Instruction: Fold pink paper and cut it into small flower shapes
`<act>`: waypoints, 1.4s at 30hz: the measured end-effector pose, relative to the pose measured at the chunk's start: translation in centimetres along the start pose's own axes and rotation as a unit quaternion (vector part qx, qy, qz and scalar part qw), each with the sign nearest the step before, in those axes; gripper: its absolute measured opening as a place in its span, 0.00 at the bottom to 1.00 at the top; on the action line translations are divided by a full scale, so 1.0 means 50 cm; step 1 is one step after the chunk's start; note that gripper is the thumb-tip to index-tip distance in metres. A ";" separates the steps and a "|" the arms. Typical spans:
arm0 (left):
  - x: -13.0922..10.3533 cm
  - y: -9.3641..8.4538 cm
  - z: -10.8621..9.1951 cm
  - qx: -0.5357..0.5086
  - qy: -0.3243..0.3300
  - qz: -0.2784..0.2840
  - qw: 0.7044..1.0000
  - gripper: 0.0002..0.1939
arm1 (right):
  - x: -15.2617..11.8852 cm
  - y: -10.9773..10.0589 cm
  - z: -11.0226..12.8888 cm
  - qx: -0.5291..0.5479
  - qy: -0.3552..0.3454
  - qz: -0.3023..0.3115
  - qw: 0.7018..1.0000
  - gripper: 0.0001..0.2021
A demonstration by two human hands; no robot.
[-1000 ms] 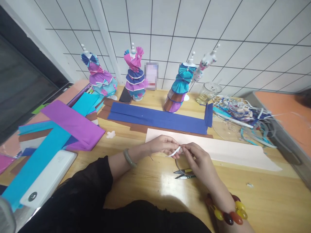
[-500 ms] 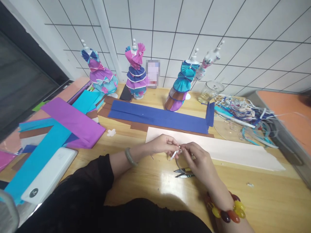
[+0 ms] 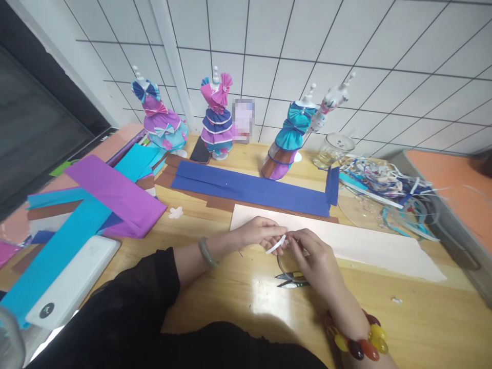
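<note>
Over the pale pink strip of cloth or paper [image 3: 380, 247], my two hands meet fingertip to fingertip. A narrow white strip [image 3: 275, 245] slants down from between them. My left hand [image 3: 261, 231] is closed, pinching near the strip's upper end. Also closed is my right hand [image 3: 313, 251], with thumb and forefinger pressed together at the same spot; its exact hold is partly hidden by the fingers. Thread snips [image 3: 292, 280] lie on the table just under my right hand, partly covered by it.
Dressed miniature mannequins [image 3: 288, 133] stand along the tiled wall. A long blue strip [image 3: 249, 187] lies before them. To the right are a glass cup [image 3: 333, 149], a heap of scraps [image 3: 384, 177] and a bin [image 3: 453, 205]. Purple material [image 3: 115, 192] and a white power bank or phone [image 3: 73, 282] lie left.
My fingers have shifted slightly, and the white strip now shows longer and flatter between them. The view has tipped a little, so the scene sits slightly lower.
</note>
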State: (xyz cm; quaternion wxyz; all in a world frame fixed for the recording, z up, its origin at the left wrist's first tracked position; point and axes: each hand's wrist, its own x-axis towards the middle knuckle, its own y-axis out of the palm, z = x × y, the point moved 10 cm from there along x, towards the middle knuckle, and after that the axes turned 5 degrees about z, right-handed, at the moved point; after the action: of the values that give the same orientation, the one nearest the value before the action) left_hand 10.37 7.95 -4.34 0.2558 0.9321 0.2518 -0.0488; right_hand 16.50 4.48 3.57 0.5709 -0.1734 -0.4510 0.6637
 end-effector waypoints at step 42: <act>0.003 -0.026 0.015 0.029 -0.027 -0.028 0.999 0.22 | -0.023 -0.112 -0.057 -0.003 0.094 -0.136 0.986 0.11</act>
State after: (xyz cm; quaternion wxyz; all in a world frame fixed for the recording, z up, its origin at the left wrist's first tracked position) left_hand 9.89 8.64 -5.61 0.2341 0.9299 0.2695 -0.0889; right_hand 22.35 4.25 6.18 0.6953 -0.1742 -0.4165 0.5591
